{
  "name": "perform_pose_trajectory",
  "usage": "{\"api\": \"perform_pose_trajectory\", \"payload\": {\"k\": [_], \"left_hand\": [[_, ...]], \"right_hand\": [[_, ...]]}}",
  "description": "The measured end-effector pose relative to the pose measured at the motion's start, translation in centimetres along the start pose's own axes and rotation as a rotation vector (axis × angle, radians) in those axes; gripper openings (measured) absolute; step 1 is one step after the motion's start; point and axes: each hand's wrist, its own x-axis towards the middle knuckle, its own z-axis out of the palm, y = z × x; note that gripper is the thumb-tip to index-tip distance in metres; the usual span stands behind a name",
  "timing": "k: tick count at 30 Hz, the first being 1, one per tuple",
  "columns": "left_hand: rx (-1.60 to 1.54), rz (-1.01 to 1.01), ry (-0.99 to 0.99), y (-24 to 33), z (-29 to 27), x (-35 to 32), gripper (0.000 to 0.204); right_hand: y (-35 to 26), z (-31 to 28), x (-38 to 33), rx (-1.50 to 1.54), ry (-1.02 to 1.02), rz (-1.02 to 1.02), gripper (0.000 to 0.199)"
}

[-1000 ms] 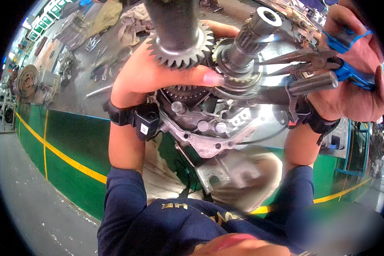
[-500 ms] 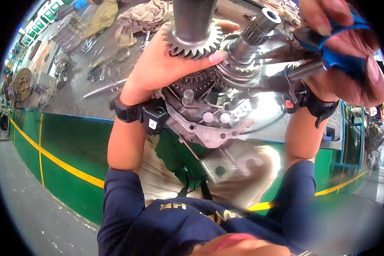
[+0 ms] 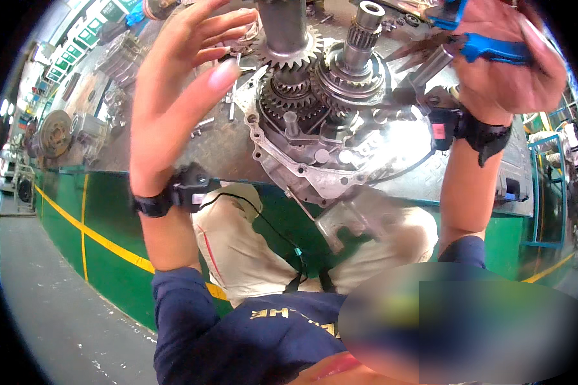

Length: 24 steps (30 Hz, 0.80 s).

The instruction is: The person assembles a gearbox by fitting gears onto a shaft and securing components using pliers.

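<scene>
One right grip (image 3: 517, 72) half-curled around pliers (image 3: 498, 49), left grip (image 3: 173, 93) spread, empty — seemingly beside gears (image 3: 292, 54)

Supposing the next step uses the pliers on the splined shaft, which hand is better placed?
The right hand, I'd judge: it holds the blue-handled pliers, their tips pointing toward the splined shaft. The left hand appears open and empty, off to the left of that shaft.
</scene>
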Motion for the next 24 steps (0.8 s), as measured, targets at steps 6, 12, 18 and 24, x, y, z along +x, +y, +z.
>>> {"api": "perform_pose_trajectory", "payload": {"k": [6,12,18,24], "left_hand": [[-0.903,-0.276,0.118,-5.8,-2.0,4.6,0.062],[-0.483,-0.262,-0.259,-6.4,-0.1,15.5,0.061],[-0.032,-0.195,-0.583,-6.7,1.2,20.7,0.06],[0.164,-0.162,-0.797,-5.4,1.7,21.3,0.058]], "right_hand": [[1.3,0.9,-0.7,-0.096,0.128,0.026,0.08],[0.7,1.9,-1.6,-0.307,0.308,0.069,0.081],[0.9,2.8,-2.6,-0.361,0.405,0.154,0.08],[-0.1,2.8,-3.6,-0.389,0.473,0.199,0.08]]}}
